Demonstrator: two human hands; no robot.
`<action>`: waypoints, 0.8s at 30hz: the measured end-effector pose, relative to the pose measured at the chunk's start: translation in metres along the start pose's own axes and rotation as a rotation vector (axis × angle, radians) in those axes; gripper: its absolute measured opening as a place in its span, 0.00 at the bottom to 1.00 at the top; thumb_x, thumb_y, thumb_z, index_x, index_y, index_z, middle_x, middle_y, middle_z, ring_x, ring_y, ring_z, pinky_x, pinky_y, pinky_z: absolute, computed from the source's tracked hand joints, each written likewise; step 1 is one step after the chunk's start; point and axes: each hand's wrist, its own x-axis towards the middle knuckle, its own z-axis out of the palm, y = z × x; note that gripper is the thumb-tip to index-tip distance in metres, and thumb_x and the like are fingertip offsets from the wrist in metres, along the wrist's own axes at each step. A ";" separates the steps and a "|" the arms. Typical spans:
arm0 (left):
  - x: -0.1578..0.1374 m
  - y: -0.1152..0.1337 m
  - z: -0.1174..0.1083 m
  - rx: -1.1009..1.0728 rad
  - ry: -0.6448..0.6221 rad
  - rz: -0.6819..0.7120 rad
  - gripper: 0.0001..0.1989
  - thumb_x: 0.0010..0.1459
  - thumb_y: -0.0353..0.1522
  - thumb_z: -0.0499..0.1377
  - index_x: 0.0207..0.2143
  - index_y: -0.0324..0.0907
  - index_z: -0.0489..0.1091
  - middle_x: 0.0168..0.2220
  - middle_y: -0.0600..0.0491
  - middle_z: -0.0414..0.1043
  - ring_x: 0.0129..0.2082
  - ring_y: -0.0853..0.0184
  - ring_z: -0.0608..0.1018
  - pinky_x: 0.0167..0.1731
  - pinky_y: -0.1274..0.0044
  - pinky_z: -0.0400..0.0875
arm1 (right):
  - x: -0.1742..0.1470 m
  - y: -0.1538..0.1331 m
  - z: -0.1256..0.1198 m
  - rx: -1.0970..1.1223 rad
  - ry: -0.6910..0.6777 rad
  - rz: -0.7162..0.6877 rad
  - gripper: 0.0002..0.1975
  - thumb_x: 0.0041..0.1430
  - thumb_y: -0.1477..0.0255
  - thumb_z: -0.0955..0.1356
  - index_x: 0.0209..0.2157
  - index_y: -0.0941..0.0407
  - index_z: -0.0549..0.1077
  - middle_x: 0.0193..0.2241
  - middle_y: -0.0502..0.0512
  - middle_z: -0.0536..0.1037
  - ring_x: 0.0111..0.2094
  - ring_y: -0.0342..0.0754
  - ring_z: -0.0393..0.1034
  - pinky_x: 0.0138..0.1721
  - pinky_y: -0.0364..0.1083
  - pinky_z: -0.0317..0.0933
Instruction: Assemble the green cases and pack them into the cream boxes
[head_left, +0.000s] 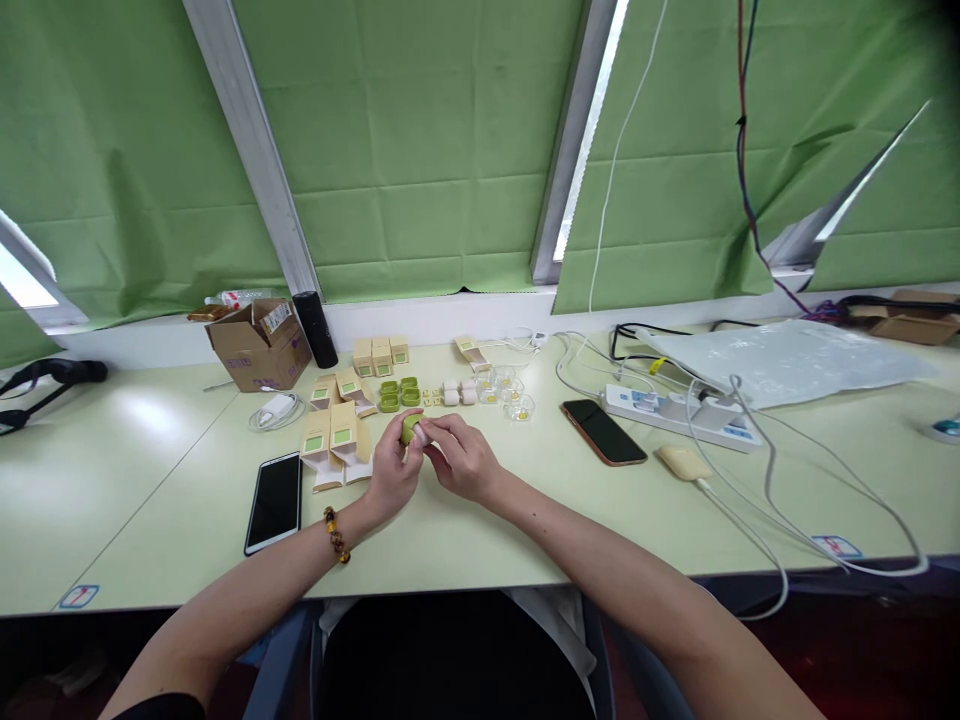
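Note:
My left hand is closed around a small green plastic cup-like case. My right hand pinches a small pale pink-white piece against the case's right side; whether it sits inside cannot be seen. Just beyond my hands lie several green open cases, tiny yellowish parts, pale pink-white cylinders and clear plastic cups with yellow bits. Left of my hands are opened cream cardboard boxes with green squares on them.
Closed cream boxes and a brown carton stand at the back, beside a black cylinder. Phones lie left and right. A power strip, loose white cables and a plastic bag occupy the right side.

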 end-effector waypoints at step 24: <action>0.018 0.001 -0.006 -0.794 -0.129 -0.450 0.15 0.57 0.33 0.74 0.41 0.38 0.73 0.36 0.53 0.71 0.35 0.72 0.73 0.35 0.80 0.67 | -0.006 0.000 -0.003 0.212 -0.285 0.419 0.27 0.69 0.70 0.69 0.67 0.50 0.63 0.54 0.63 0.75 0.48 0.56 0.75 0.44 0.56 0.78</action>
